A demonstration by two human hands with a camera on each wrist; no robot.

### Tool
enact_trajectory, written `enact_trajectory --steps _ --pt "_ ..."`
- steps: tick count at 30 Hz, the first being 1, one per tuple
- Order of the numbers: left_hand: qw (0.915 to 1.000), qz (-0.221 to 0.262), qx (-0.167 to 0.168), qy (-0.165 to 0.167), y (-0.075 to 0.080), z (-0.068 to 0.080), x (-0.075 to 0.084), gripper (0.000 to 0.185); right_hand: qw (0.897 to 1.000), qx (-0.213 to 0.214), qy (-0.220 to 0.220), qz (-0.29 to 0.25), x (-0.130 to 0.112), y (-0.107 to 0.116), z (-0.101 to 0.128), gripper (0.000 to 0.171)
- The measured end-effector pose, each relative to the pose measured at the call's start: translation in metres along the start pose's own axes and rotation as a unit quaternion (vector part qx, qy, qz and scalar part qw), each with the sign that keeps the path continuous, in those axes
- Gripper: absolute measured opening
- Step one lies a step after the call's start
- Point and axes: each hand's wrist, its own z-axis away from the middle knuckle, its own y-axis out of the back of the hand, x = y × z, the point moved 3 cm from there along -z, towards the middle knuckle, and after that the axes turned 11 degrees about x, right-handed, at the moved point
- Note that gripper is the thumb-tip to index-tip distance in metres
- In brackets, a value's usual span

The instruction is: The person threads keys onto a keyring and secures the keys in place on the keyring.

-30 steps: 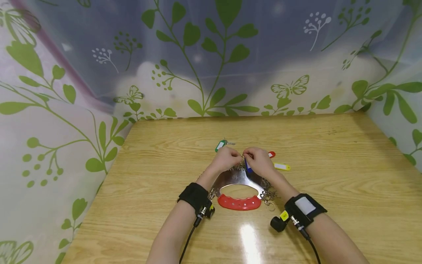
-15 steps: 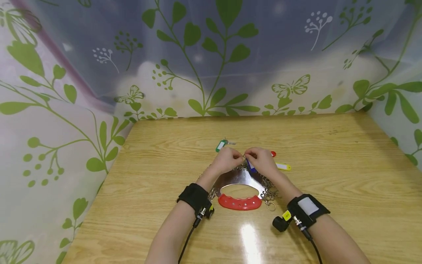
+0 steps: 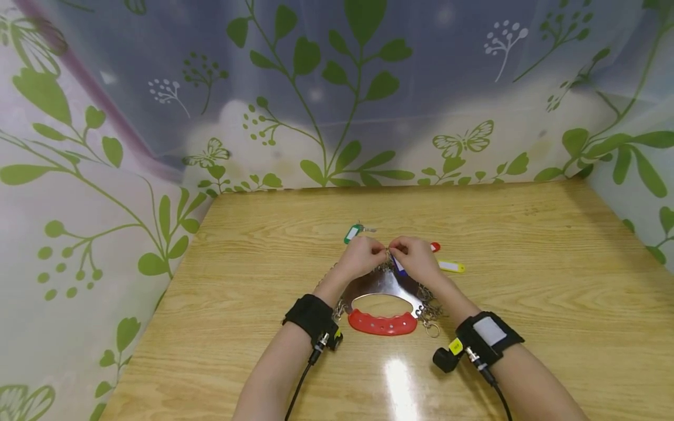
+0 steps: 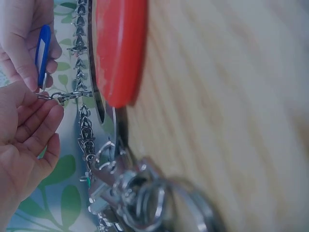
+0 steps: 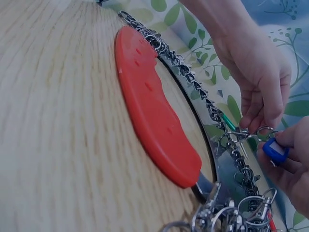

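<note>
Hands meet in the middle of the head view, just above one shiny metal plate [image 3: 380, 285] with one red handle [image 3: 382, 323] at its lower edge. The left hand [image 3: 361, 257] pinches a small clip on a chain [image 4: 72, 95] with its fingers [image 4: 46, 118] curled in. The right hand [image 3: 418, 258] holds one blue key tag [image 5: 274, 150] tight between thumb and fingers, and the tag's ring sits right at the clip. Many little chains hang along the rim of the plate, too many to count. Three more key tags lie on the wooden bench [image 3: 526, 280]: one green tag [image 3: 352, 232] above and left of the hands, one red tag [image 3: 434, 247] peeking out just right of the right hand, and one yellow tag [image 3: 451, 266] a bit lower and farther right. Two black wrist bands with cables show at the bottom of the view, one on each arm.
</note>
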Motion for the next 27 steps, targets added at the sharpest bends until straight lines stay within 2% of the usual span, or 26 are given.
enact_trajectory --steps 4,10,16,22,27 --pt "1.0 -0.005 0.001 -0.004 -0.0011 0.0001 0.0007 0.033 1.0 0.013 0.003 0.011 0.0022 0.0006 0.0005 0.007" --pt "1.0 0.0 0.002 0.009 -0.0027 -0.0005 -0.0009 0.032 1.0 0.013 -0.009 0.003 0.0006 0.0019 0.0002 0.01" --pt "0.998 0.049 -0.01 0.038 -0.0027 -0.0007 -0.003 0.023 1.0 0.012 -0.011 0.0 -0.0025 0.0039 -0.0008 0.011" --pt "0.9893 0.112 -0.042 0.083 -0.0027 0.0004 -0.0068 0.021 1.0 0.005 -0.018 0.001 0.0001 0.0049 -0.0011 0.012" --pt "0.9862 0.126 -0.058 0.09 -0.0033 0.0003 -0.0072 0.017 1.0 0.003 -0.019 0.003 0.0027 0.0053 -0.0013 0.012"
